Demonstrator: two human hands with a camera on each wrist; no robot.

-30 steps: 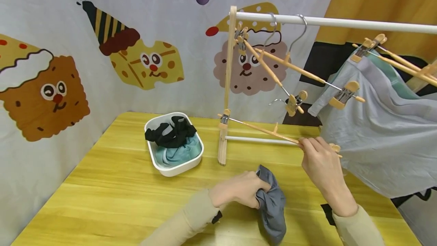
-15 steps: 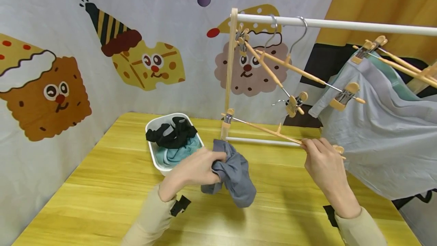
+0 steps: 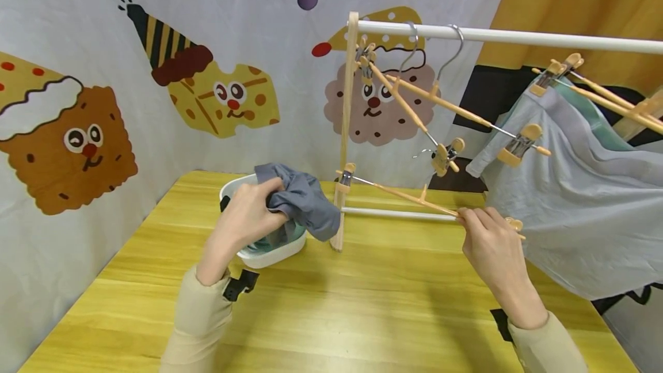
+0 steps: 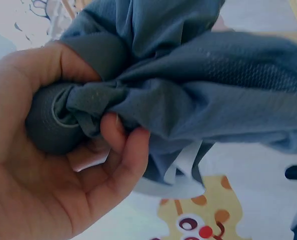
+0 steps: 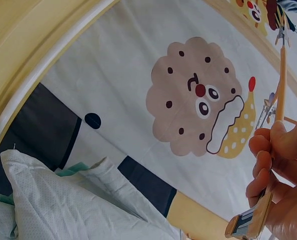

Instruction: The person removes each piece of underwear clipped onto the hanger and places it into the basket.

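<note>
My left hand [image 3: 244, 216] grips a bunched pair of grey underpants [image 3: 308, 203], held up over the white plastic basket [image 3: 274, 259]. In the left wrist view the thumb and fingers curl round the rolled waistband of the underpants [image 4: 168, 102], and a mesh panel shows. Under the hand lie teal and black cloth, now mostly hidden. My right hand [image 3: 492, 249] holds a wooden clip hanger [image 3: 396, 193] near its right end, low beside the rack. One clip [image 5: 248, 220] of that hanger sticks out below the fingers in the right wrist view; nothing hangs from it.
A clothes rack with a white rail [image 3: 497, 32] and a wooden post [image 3: 348, 114] stands on the wooden table [image 3: 336, 315]. Two bare clip hangers [image 3: 409, 111] hang at its left. Farther right hang light grey shorts-like garments [image 3: 575, 189]. A printed curtain [image 3: 233, 27] backs the table.
My left hand has lifted the grey underpants from the table and carried them left to above the basket. The right hand with the hanger has barely moved.
</note>
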